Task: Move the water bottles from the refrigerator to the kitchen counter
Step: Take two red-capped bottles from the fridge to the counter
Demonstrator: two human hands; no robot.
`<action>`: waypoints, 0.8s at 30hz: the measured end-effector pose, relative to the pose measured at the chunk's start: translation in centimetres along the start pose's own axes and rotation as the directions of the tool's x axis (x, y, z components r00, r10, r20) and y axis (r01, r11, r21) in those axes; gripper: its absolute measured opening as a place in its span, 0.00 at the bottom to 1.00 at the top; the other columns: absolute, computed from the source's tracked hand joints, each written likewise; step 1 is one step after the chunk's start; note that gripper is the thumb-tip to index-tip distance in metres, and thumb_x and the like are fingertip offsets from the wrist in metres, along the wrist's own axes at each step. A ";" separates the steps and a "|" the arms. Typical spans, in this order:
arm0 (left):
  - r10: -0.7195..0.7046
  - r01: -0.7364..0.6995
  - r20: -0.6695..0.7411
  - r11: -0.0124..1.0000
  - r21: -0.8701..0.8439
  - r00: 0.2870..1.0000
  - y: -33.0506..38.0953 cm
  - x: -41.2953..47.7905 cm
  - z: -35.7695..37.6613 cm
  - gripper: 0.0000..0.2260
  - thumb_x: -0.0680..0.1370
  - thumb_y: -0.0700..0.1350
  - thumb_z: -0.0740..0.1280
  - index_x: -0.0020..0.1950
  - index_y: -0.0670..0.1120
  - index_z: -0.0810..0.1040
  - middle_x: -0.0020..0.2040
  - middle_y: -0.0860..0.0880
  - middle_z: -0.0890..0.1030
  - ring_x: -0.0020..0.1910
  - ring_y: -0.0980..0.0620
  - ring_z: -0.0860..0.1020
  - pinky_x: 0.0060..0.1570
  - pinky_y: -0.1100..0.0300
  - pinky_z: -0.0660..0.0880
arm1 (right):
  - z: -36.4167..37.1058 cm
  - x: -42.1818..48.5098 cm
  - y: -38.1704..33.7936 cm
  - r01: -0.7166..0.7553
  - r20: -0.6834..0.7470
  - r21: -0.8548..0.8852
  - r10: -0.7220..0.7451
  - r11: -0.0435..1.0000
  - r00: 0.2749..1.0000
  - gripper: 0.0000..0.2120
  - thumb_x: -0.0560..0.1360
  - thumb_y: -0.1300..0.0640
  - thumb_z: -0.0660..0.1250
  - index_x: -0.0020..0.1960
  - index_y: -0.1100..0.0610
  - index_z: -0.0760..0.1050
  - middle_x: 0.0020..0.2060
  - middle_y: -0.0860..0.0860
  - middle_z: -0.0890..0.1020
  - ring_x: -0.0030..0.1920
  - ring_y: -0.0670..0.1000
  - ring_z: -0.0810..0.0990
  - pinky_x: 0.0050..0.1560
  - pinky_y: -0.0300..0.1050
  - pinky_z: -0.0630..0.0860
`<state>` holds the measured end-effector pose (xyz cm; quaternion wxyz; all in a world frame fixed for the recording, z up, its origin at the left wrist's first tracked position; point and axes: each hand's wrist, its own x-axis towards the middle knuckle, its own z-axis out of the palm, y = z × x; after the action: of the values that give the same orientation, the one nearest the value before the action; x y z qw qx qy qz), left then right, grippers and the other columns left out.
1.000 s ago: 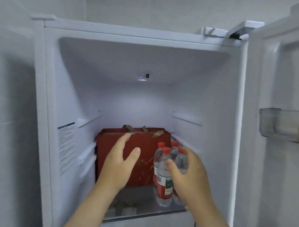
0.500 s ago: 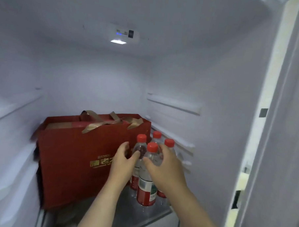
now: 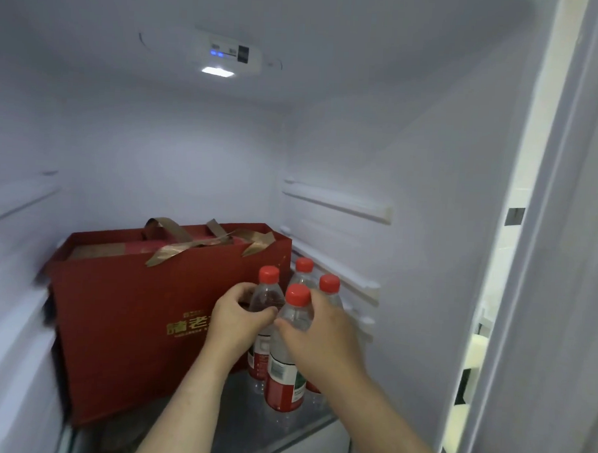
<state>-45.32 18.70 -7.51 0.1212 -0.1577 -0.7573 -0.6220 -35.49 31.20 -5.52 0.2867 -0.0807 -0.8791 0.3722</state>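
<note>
Most of the view is the white inside of the fridge [image 3: 363, 143], its ceiling light [image 3: 218, 71] on and bare rails [image 3: 336, 202] running along the right wall. One big red bag [image 3: 126, 304] with gold ribbon handles fills the left of the shelf [image 3: 247, 426] and stands just beside the task's things. Four bottles [image 3: 295, 313] stand upright in a tight cluster at the right front of that shelf, between the bag and the right wall, touching or nearly touching one another. The counter is not in view. The left hand [image 3: 238, 323] has its fingers and thumb curled round the shoulder of the left bottle [image 3: 265, 300], under its cap. The right hand [image 3: 323, 333] wraps the neck and shoulder of the front bottle [image 3: 284, 379], thumb on the near side and fingers hidden behind it. Both bottles seem to rest on the shelf, so the step in hand looks like the first pick, one bottle per hand, with nothing carried out yet. The next move calls for a straight lift, then a pull back toward the door, held firmly, since chilled plastic may be slick. The two rear bottles stand close enough to be tipped by a sideways drag. All four red caps [image 3: 298, 294] appear to be screwed on.
</note>
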 end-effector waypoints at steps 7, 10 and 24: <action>0.124 -0.083 -0.244 0.982 0.172 0.962 0.4 -2.2 -2.6 0.14 0.64 0.47 0.76 0.44 0.58 0.77 0.44 0.57 0.79 0.44 0.57 0.78 0.40 0.58 0.74 | -0.2 0.3 0.3 0.005 0.023 0.035 -0.006 0.999 1.000 0.20 0.67 0.39 0.70 0.58 0.38 0.71 0.51 0.36 0.78 0.53 0.44 0.77 0.47 0.41 0.74; 0.159 -0.093 -0.286 0.969 0.230 0.945 0.5 -3.0 -3.6 0.16 0.65 0.45 0.76 0.44 0.63 0.76 0.45 0.59 0.77 0.43 0.59 0.77 0.40 0.57 0.75 | -0.2 0.3 0.3 0.006 0.028 0.026 -0.007 1.000 1.000 0.22 0.69 0.39 0.70 0.61 0.38 0.71 0.53 0.38 0.79 0.55 0.46 0.77 0.52 0.45 0.76; -0.126 0.141 -0.167 0.986 0.087 0.978 -2.7 -5.4 -3.7 0.27 0.63 0.51 0.78 0.55 0.66 0.69 0.46 0.61 0.80 0.44 0.64 0.77 0.41 0.57 0.74 | 3.0 -1.5 0.5 0.002 0.125 0.117 -0.017 0.993 0.992 0.36 0.66 0.47 0.75 0.68 0.37 0.60 0.58 0.38 0.78 0.57 0.42 0.77 0.54 0.40 0.74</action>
<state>-41.47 14.11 -11.24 0.1473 -0.0497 -0.7838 -0.6013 -36.01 29.19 -8.27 0.2369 -0.0360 -0.8724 0.4260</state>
